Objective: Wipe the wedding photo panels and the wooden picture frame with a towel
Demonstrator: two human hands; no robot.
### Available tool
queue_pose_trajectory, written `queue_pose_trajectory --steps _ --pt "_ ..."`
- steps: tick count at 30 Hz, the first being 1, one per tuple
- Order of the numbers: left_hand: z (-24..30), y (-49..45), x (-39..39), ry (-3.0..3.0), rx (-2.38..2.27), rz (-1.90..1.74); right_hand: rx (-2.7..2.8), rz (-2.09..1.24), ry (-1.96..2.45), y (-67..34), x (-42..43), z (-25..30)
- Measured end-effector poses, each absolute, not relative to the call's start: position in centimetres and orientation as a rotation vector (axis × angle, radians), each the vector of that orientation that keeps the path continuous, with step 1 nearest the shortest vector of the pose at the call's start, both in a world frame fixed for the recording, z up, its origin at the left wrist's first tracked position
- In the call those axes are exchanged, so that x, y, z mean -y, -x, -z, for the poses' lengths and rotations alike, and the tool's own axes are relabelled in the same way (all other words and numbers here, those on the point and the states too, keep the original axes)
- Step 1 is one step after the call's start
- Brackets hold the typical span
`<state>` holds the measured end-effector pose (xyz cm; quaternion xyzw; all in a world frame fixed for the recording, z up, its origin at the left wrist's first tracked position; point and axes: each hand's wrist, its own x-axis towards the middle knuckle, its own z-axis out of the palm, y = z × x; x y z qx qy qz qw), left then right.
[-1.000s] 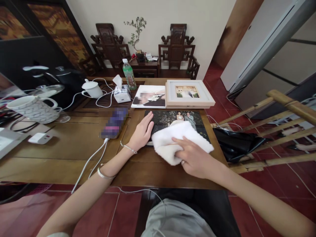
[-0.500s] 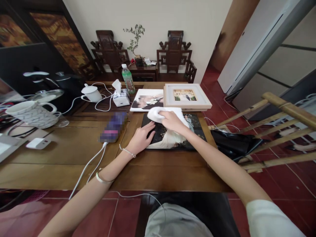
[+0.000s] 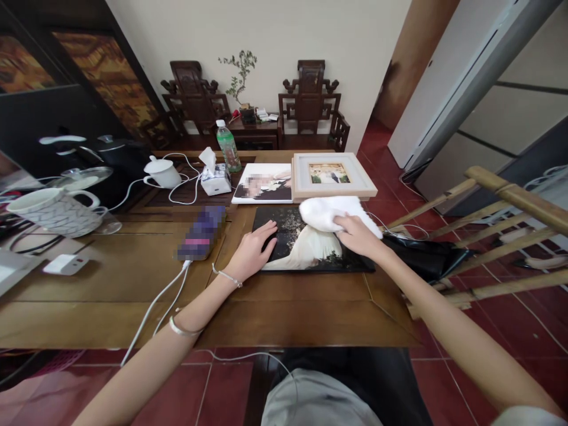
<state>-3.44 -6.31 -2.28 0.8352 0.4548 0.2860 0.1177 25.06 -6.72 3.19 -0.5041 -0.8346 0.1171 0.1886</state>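
A dark photo panel (image 3: pixel 284 236) showing a pale gown lies flat on the wooden table. My left hand (image 3: pixel 254 248) rests on its left edge, fingers stretched out and holding nothing. In my right hand (image 3: pixel 357 236) is a white cloth (image 3: pixel 323 213), gripped and spread over the panel's upper right part, which it hides. Just behind the panel lie a second photo panel (image 3: pixel 264 182) with a white border and a pale picture frame (image 3: pixel 368 180) holding a small photo.
Left on the table are a phone (image 3: pixel 202 231) with a white cable, a tissue box (image 3: pixel 216 179), a green-labelled bottle (image 3: pixel 228 148), a lidded cup (image 3: pixel 162 173), a patterned mug (image 3: pixel 55 212) and a white charger (image 3: pixel 66 264). A bamboo chair (image 3: pixel 515 195) stands right of the table.
My right hand has slid the white cloth to the right across the panel, uncovering more of its middle. My left hand stays at the left edge. The view has shifted slightly.
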Motion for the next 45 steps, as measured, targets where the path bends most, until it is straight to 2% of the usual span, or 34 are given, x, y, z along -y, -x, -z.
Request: queue_pose_trajectory --steps 6,13,30,34,41,45 --pt "2.3 3.3 6.4 -2.470 -1.331 -0.855 2.582 -0.113 1.478 -27.2 13.4 -1.7" --pt "2.2 3.3 6.4 -2.476 -1.335 -0.858 2.679 -0.088 1.436 -25.7 20.1 -1.8" --pt "2.1 3.6 6.2 -2.478 -1.305 -0.842 2.639 -0.130 1.369 -26.8 4.1 -2.3" --pt "2.3 3.6 6.2 -2.495 -1.312 -0.848 2.704 -0.046 1.366 -26.6 5.9 -2.6" --pt "2.6 3.6 6.1 -2.515 -1.307 -0.864 2.786 0.033 1.392 -26.0 15.3 -2.1" --pt "2.7 3.6 6.0 -2.528 -1.296 -0.862 2.788 0.022 1.415 -26.5 15.0 -2.1"
